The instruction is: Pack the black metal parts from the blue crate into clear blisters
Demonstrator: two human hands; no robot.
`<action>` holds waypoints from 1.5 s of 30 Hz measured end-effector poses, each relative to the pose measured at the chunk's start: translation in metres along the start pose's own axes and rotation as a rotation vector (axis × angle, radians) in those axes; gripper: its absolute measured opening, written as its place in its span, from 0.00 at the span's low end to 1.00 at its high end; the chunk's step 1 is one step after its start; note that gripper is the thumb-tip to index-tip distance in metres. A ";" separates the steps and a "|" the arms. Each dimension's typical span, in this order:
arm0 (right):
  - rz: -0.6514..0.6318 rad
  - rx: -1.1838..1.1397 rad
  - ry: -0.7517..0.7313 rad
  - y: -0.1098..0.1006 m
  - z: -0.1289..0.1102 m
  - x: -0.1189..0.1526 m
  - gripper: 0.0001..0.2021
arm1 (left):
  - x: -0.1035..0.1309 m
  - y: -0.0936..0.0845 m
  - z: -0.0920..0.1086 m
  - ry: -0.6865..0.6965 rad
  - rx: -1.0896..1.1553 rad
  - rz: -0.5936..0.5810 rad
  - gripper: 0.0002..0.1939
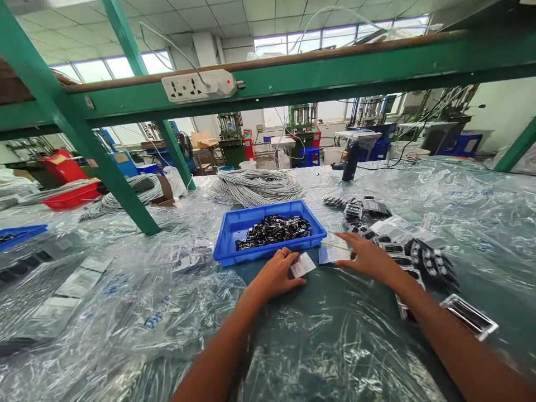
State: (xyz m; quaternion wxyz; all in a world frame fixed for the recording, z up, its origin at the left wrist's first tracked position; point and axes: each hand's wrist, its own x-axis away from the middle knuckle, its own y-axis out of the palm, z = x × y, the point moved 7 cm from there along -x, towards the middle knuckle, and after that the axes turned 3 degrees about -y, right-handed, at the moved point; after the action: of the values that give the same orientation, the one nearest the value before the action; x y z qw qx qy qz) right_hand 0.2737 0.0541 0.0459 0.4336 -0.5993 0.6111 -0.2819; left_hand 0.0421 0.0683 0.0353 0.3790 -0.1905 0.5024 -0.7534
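My left hand (276,273) is closed at the front edge of a blue tray, with a small white printed label (303,265) between its fingers and thumb. The tray (234,258) holds a heap of small shiny black parts (276,230). To the right, my right hand (371,258) has its index finger and thumb spread apart, over a flat blue-and-white packet (330,255) on the table. A thin tan stick (334,244) lies between the tray and this hand; whether the fingers touch it, I cannot tell.
Packs of black parts (433,262) lie in a pile on the right, with a framed black pack (469,315) nearer me. Coiled grey cable (259,187) sits behind the tray. A black bottle (350,161) stands farther back. Green posts (104,162) and plastic sheeting (188,340) surround the work area.
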 end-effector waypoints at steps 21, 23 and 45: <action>0.156 -1.534 0.075 0.094 -0.103 -0.056 0.31 | -0.007 0.025 0.000 -0.157 0.119 0.079 0.16; 0.211 -1.523 0.054 0.094 -0.102 -0.052 0.30 | -0.007 0.025 0.001 -0.155 0.115 0.081 0.11; 0.126 -1.488 0.067 0.079 -0.078 -0.064 0.26 | -0.004 0.035 0.009 -0.265 0.070 0.057 0.27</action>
State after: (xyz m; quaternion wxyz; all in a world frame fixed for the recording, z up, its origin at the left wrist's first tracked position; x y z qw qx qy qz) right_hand 0.1618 0.1129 0.0264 -0.0899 -0.6893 0.6864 0.2136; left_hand 0.0635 0.0583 0.0078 0.4698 -0.2608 0.4265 -0.7276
